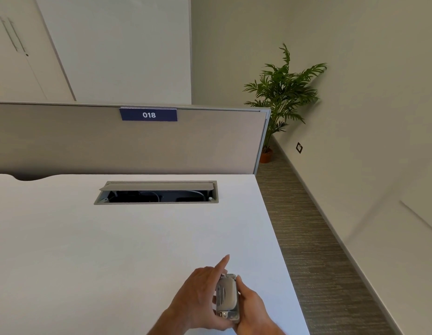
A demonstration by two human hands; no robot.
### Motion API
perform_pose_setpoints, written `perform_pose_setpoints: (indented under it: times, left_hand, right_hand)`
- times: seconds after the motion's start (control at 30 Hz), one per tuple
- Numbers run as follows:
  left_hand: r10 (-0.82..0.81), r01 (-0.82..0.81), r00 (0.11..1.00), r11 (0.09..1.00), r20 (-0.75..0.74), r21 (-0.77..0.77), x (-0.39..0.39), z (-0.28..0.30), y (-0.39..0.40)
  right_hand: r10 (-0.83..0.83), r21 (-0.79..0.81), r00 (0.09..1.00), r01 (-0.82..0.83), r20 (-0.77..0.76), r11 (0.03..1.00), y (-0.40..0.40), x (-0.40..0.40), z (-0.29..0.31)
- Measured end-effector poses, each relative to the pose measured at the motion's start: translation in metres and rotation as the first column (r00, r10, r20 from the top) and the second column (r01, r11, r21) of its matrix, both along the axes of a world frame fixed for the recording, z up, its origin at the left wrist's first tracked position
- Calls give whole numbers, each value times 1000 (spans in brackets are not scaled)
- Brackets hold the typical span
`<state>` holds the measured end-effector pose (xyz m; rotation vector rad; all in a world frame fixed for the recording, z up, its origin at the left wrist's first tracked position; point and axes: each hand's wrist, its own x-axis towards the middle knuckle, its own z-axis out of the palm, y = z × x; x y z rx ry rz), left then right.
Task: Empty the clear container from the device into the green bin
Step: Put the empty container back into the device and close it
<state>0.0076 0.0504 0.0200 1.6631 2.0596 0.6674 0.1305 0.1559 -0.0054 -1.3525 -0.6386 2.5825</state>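
A small grey device [226, 296] with metal ends is held between both hands just above the white desk [113, 238], near its front right edge. My left hand [198, 293] grips its left side, with the index finger pointing forward past the top. My right hand [252, 308] clasps its right side and bottom. Whether a clear container sits on the device cannot be told from this angle. No green bin is in view.
An open cable hatch [156, 192] is set into the desk toward the back. A grey partition [89, 141] with a blue "018" label [148, 114] stands behind it. Carpeted floor [306, 238] and a potted plant [281, 97] lie to the right.
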Motion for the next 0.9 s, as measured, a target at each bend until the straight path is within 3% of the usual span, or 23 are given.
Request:
perform_pose_setpoints:
  times: [0.23,0.33,0.47,0.57,0.83,0.9]
  left_hand:
    - [4,-1,999,997,34,-75,2,4,5]
    - [64,-37,972,992,228,-120,1,4,4]
    - [314,-319,826,945,468,-70,-6,-11,6]
    - [511,-497,699,850,501,-174,-13,-20,9]
    - [555,-510,403,796,728,-325,-2,-21,14]
    - [566,-524,369,782,737,-338,2,-18,17]
  right_hand:
    - [-25,38,1000,25,11,999,-1,0,-4]
    - [-26,40,999,25,23,999,-2,0,-5]
    - [6,103,999,-10,36,995,2,4,-4]
    - [12,102,1000,-14,24,995,4,5,-4]
    - [32,125,999,-29,-25,992,-2,3,1]
    - [37,124,999,-35,-16,992,-3,2,4]
